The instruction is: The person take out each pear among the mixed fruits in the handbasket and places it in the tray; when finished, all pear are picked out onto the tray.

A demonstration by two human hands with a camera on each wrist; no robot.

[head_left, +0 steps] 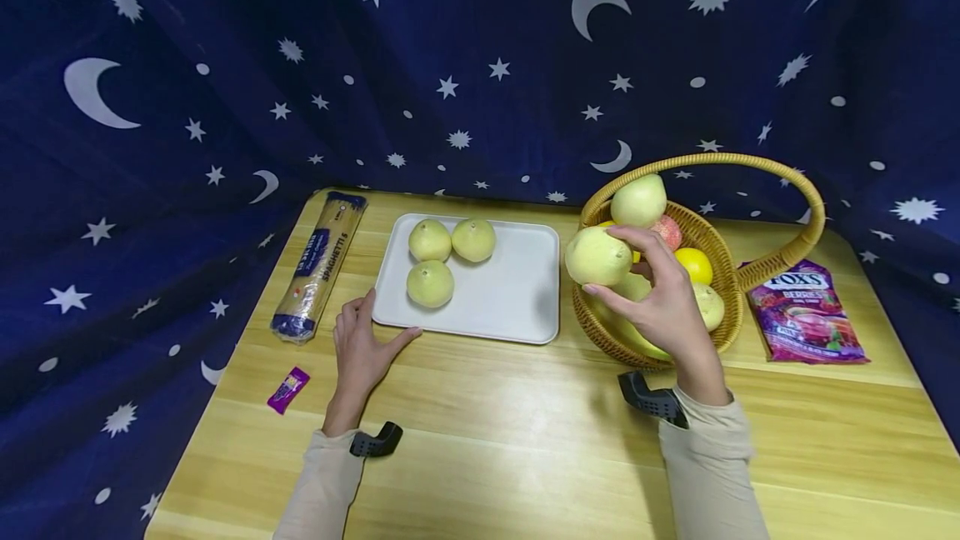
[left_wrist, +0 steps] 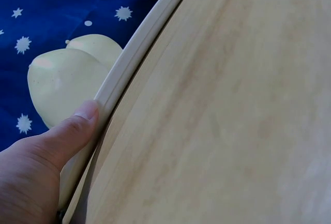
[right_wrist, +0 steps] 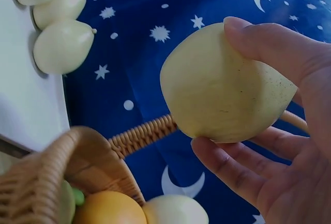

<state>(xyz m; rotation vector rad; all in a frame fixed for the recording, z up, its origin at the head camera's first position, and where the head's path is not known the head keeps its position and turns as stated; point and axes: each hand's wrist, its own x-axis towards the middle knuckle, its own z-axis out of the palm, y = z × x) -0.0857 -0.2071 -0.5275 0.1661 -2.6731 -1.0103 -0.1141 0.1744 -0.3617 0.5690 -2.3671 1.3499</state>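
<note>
My right hand (head_left: 663, 294) holds a pale yellow pear (head_left: 597, 257) between thumb and fingertips, raised over the left side of a wicker basket (head_left: 731, 319). In the right wrist view the same pear (right_wrist: 222, 87) is seen close up, with the thumb on one side and fingers on the other. Three similar pears (head_left: 430, 283) stand on the left part of a white tray (head_left: 510, 290). My left hand (head_left: 363, 352) is at the tray's near left corner, thumb and forefinger spread. In the left wrist view the thumb (left_wrist: 72, 131) touches the tray's rim (left_wrist: 134, 48).
The basket holds another pear (head_left: 639, 201), a yellow fruit (head_left: 694, 265), a reddish fruit (head_left: 666, 232) and more; its tall handle (head_left: 810, 190) arches above. A spaghetti pack (head_left: 318, 265) lies left, a small purple packet (head_left: 288, 390) nearer, and a Fox's candy bag (head_left: 806, 311) right.
</note>
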